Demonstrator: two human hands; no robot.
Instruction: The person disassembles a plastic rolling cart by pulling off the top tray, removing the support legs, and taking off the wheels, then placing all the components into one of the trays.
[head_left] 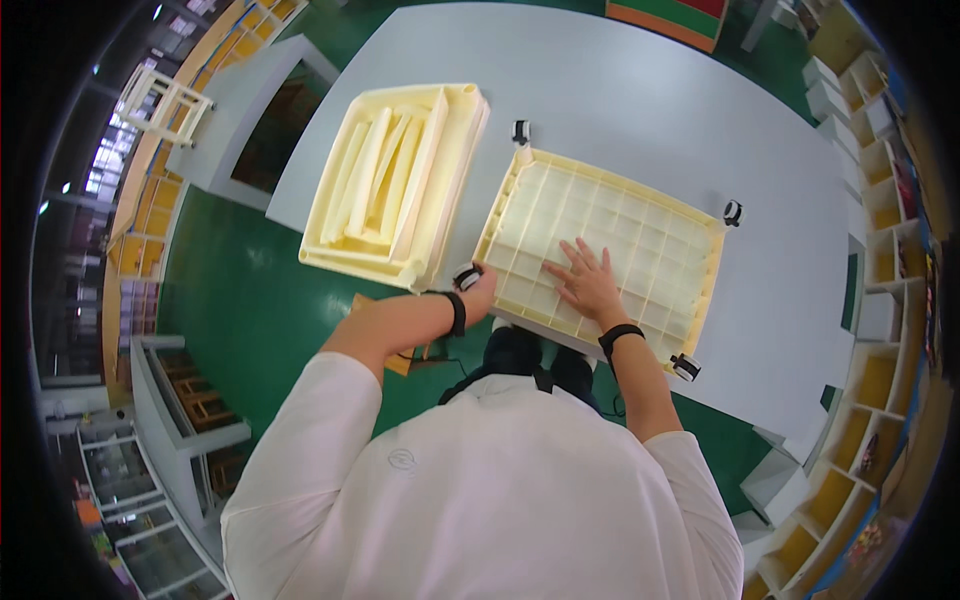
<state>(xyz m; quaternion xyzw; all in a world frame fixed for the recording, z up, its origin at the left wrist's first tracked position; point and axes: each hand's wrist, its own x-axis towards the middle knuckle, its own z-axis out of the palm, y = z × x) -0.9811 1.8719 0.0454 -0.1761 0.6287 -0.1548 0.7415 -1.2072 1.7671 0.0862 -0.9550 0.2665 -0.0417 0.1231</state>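
Observation:
A cream plastic shelf tray [640, 240] lies on the grey table with its ribbed grid side up. Small black-and-white caster wheels stand at its corners: one at the far left [521, 131], one at the far right [733, 212] and one at the near right [685, 367]. At the near left corner my left hand [480, 292] is closed around another caster wheel [466, 276]. My right hand [590, 285] rests flat on the grid, fingers spread, with nothing in it.
Left of the tray, another cream plastic tray [465, 150] holds several long cream pieces [372, 165]. Both lie on the large grey table [600, 60]. Beyond the left edge are the green floor [230, 260] and a white wheeled rack [165, 105]. White shelving [880, 330] lines the right.

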